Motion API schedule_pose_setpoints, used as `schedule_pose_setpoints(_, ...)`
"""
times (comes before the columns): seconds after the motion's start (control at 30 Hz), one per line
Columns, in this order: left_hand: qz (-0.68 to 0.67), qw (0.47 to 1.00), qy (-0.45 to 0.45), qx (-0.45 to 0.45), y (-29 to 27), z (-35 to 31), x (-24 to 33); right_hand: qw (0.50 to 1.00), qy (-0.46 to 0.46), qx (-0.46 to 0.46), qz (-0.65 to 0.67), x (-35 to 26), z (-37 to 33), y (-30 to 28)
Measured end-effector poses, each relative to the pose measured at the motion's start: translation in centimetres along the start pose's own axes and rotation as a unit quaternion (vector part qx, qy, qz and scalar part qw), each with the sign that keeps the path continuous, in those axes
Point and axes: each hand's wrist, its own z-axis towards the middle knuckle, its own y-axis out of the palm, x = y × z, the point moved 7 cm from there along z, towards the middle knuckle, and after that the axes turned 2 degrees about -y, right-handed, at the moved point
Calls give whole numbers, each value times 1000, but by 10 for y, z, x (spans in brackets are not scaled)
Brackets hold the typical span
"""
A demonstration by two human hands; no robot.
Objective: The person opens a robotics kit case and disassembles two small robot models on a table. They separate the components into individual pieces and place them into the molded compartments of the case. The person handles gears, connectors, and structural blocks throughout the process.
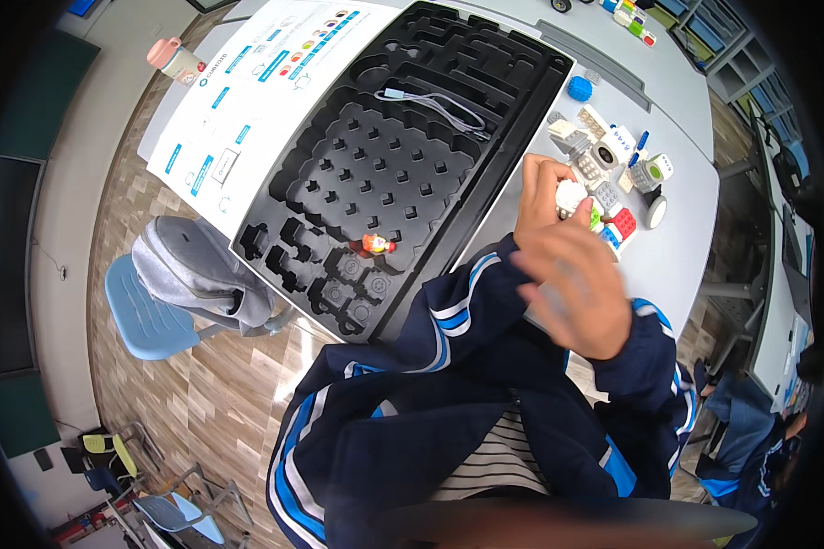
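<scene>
My left hand (540, 190) curls around a small white round piece (571, 195) over the right side of the table, its fingers closed on it. My right hand (577, 291) hovers just in front and nearer to me, smeared by motion. One fingertip reaches up beside the white piece, but whether it touches is unclear. Close by lie a red studded block (623, 222), a grey studded block (605, 195) and a partly hidden green block. Farther back are a grey-white block with a round dark centre (604, 156) and a blue ball-shaped piece (580, 89).
Left of my hands lies a black moulded tray (375, 224) holding a grey cable (439, 108) and a small red-and-yellow figure (376, 244). A printed white sheet (256, 101) is beyond it. A pink-capped bottle (176, 60) and a grey backpack (197, 270) on a blue chair (151, 311) are farther left.
</scene>
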Motion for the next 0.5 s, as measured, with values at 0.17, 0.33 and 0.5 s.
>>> schedule_pose_setpoints(0.17, -4, 997, 32, 77, -10, -6, -17, 992, -61, -86, 75, -23, 46, 107)
schedule_pose_setpoints(0.33, 36, 992, 94, 71, -20, -18, -23, 971, 0, -200, -132, -19, 80, 200)
schedule_pose_setpoints(0.5, 39, 996, 71, 41, -25, -24, -25, 977, -7, -164, -138, -19, 83, 213)
